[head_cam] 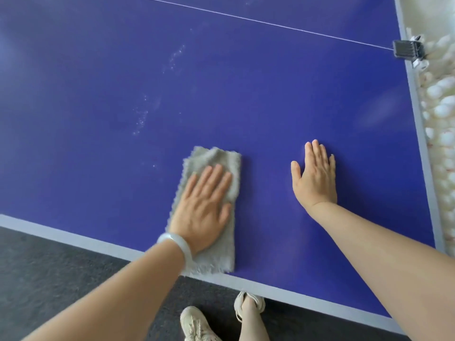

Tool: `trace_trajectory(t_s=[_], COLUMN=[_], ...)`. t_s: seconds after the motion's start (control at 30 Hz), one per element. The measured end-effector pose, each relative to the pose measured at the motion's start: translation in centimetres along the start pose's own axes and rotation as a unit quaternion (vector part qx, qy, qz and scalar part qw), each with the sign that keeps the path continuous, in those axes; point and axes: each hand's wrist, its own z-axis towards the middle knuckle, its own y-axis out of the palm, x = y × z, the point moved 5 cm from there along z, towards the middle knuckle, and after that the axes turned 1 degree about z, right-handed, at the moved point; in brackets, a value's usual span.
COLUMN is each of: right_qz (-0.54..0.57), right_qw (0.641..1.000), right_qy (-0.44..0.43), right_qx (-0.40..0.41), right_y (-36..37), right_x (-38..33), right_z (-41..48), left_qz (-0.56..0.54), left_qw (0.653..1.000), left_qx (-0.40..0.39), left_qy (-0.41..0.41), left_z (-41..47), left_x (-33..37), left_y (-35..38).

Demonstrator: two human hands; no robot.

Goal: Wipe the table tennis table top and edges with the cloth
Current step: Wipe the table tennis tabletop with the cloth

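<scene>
The blue table tennis table top (246, 99) fills most of the view, with a pale grey border along its near edge (73, 238) and right edge. A grey fluffy cloth (221, 161) lies folded on the top close to the near edge. My left hand (204, 205) presses flat on the cloth with straight fingers. My right hand (315, 175) rests flat on the bare blue surface to the right of the cloth, fingers straight. White dusty specks (141, 119) streak the surface to the upper left of the cloth.
A thin white line (270, 23) crosses the far part of the top. A black net clamp (407, 50) grips the right edge. Many white balls (440, 112) lie beyond the right edge. Dark floor (49, 279) and my shoes (197, 323) are below the near edge.
</scene>
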Motion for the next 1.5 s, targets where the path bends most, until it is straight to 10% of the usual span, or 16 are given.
trace_trajectory(t_s=[0.23,0.47,0.7,1.27,1.5], right_qz=[-0.022,-0.007,-0.089,0.056,0.036], right_qw=[1.000,1.000,0.995,0.991,0.991], right_qy=[0.008,0.004,0.035,0.117,0.129], right_qx=[-0.001,0.008,-0.035,0.018,0.011], right_y=[0.3,0.3,-0.2,3.4,3.5], right_x=[-0.2,0.0,-1.2,-17.2,-17.6], right_z=[0.0,0.1,0.1,-3.1,-3.2], left_qz=[-0.026,-0.018,-0.008,-0.026,-0.027], left_qw=[0.968,0.996,0.994,1.000,0.919], left_qx=[0.013,-0.012,0.007,0.009,0.036], left_qy=[-0.248,0.089,-0.109,-0.002,-0.391], left_z=[0.9,-2.5,-2.6,-7.0,-9.6], left_x=[2.1,4.9,-6.6,-10.9,-23.4], left_y=[0.4,1.4,-0.9,-1.6,-3.2])
